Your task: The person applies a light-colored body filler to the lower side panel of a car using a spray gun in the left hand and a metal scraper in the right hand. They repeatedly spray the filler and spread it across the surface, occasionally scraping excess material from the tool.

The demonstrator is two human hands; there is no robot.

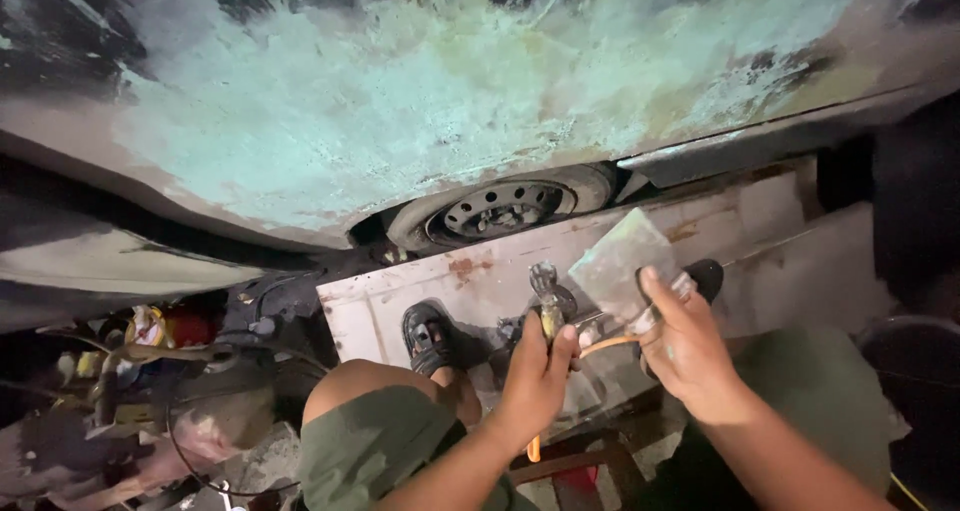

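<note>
Head view: two hands (535, 376) (685, 346), one sander (610, 271).

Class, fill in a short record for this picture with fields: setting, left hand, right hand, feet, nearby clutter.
setting: beside a car body with patchy green-grey surface, a wheel below it
left hand: left hand grips a small air tool with an orange hose
right hand: right hand holds a square sanding sheet
feet: sandal on a pale board
nearby clutter: cables at the left

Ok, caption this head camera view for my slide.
Left hand gripping a yellow-handled tool, right hand holding a square sanding sheet beside a patchy car panel.
</note>
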